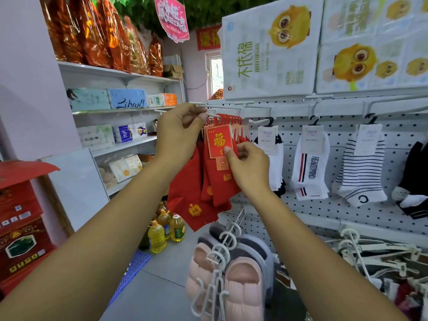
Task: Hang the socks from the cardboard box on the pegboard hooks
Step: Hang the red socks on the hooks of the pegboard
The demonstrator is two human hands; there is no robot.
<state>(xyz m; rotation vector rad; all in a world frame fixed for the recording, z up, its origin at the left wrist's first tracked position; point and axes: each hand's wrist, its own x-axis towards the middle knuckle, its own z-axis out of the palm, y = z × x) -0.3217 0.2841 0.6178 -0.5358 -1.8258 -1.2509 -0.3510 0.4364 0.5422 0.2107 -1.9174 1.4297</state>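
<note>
Left hand (179, 133) is up at the front tip of a white hook (214, 115), thumb and curled fingers pinching the tip. Can't tell if it also touches the front hanger.

Right hand (249, 169) is lower and just right of it. The thumb presses the bottom-right corner of the red card label (218, 141) and the other fingers are curled behind, so it pinches the front pair.

The red socks (217, 181) are a packed row of pairs on red hangers, all on that 1 hook. They hang down against the left end of the white pegboard (347, 212). The front pair sits at the hook's outer end, its label facing the camera and slightly tilted.

To the right, on separate hooks:
- white-and-black socks (276, 163)
- white socks with red and navy stripes (308, 172)
- black-striped white socks (360, 174)
- black socks (414, 177), cut by the frame edge

Pink slippers (240, 283) hang on a lower hook below the red socks. Cooking oil bottles (157, 237) stand on the floor to the left. Tissue packs (271, 47) are stacked on top of the rack.
</note>
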